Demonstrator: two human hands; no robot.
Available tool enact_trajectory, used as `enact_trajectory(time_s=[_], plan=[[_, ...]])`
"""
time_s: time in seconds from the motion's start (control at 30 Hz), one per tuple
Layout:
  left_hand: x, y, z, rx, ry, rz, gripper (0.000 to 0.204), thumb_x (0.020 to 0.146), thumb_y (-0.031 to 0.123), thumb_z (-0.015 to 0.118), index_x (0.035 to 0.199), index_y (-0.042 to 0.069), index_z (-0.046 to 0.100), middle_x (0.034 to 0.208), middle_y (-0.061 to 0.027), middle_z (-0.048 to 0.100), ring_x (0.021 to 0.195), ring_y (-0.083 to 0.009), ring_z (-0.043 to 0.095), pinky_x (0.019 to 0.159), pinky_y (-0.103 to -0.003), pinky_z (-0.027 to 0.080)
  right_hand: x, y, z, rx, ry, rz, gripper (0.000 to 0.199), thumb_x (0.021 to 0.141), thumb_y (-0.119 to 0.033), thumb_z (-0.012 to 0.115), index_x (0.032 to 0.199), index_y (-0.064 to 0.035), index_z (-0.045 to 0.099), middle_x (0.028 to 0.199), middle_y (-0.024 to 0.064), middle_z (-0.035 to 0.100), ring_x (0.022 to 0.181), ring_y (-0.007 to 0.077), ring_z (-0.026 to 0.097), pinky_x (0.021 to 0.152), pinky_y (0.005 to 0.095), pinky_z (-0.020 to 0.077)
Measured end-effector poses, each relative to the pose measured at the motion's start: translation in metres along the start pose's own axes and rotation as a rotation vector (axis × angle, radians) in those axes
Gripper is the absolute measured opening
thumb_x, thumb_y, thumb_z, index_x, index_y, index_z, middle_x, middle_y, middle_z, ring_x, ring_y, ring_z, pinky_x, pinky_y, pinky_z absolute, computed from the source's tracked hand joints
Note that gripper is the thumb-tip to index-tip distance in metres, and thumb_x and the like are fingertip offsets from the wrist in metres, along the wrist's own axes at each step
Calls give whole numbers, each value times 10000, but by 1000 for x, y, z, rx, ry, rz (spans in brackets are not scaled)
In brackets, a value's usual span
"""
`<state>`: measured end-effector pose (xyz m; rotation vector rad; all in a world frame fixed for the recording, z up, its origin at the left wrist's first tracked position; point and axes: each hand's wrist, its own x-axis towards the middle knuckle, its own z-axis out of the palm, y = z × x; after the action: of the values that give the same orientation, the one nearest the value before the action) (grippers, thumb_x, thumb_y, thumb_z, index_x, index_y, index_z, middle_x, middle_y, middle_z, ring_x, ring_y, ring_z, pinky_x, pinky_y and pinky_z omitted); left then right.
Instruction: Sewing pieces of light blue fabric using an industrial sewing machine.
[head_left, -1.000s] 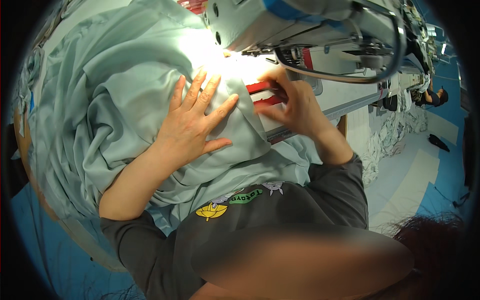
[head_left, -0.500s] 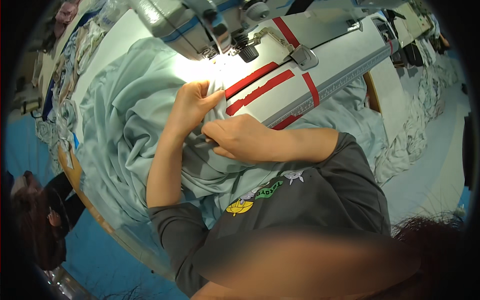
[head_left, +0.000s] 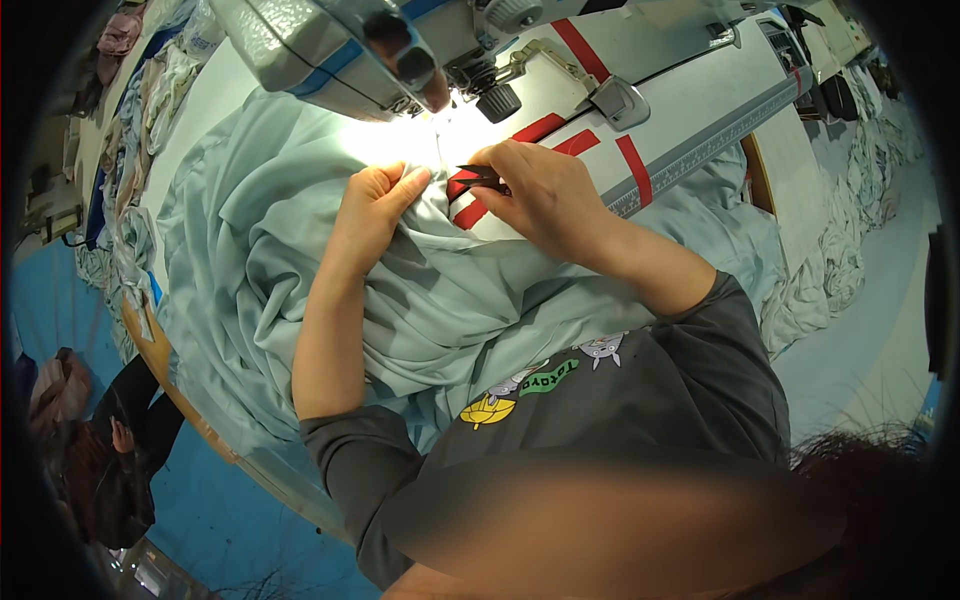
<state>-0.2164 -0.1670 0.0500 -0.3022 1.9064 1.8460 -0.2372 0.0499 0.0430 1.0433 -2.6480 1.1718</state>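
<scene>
**Both hands at the needle of a sewing machine**

The left hand [head_left: 375,205] is curled closed, pinching a fold of pale green cloth [head_left: 270,270] just below the brightly lit spot under the head of the sewing machine [head_left: 330,45]. The right hand [head_left: 540,195] is closed around a small dark tool [head_left: 482,178], seemingly a thread snip, whose tip points toward the left hand; the two hands are just beside each other, with the tool between them.

The cloth lies heaped over the left half of the table [head_left: 700,130], spilling off its near edge and into the person's lap. The right part of the table is bare and white, marked with strips of red tape [head_left: 635,170], and a grey ruler strip [head_left: 715,140] runs along its near edge.

Beyond the table's right end, more pale fabric [head_left: 845,250] is piled on the floor. At the lower left, another person in dark clothing [head_left: 110,450] sits on the blue floor.
</scene>
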Motion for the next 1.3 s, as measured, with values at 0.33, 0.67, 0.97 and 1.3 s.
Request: enact_trajectory(time_s=[0.33, 0.67, 0.97, 1.3], plan=[[0, 5, 2, -6, -11, 44, 206, 953, 167, 561, 940, -24, 637, 822, 37, 620, 710, -5, 491, 607, -187, 405, 10, 2, 8, -78, 34, -35, 231, 800, -151, 692, 947, -75, 531, 768, 46, 591, 678, 231, 600, 537, 344, 453], [3, -4, -1, 21, 15, 25, 204, 953, 180, 565, 821, 26, 590, 716, 97, 484, 624, 13, 360, 510, -189, 281, 8, 2, 12, -82, 13, -6, 227, 812, -158, 688, 949, -77, 526, 751, 46, 589, 679, 231, 600, 541, 346, 448], [3, -6, -1, 39, 37, 53, 249, 944, 181, 580, 729, 69, 518, 677, 111, 404, 605, 5, 302, 490, -210, 235, 11, 2, 10, -93, 16, -25, 236, 815, -178, 692, 952, -75, 530, 740, 48, 578, 659, 227, 591, 531, 348, 433], [5, -11, -4, 59, 28, 57, 227, 947, 182, 572, 765, 45, 569, 691, 102, 453, 609, 4, 327, 503, -209, 261, 11, 3, 13, -62, 28, -13, 245, 815, -173, 694, 962, -70, 527, 748, 54, 591, 642, 223, 598, 525, 345, 435]])
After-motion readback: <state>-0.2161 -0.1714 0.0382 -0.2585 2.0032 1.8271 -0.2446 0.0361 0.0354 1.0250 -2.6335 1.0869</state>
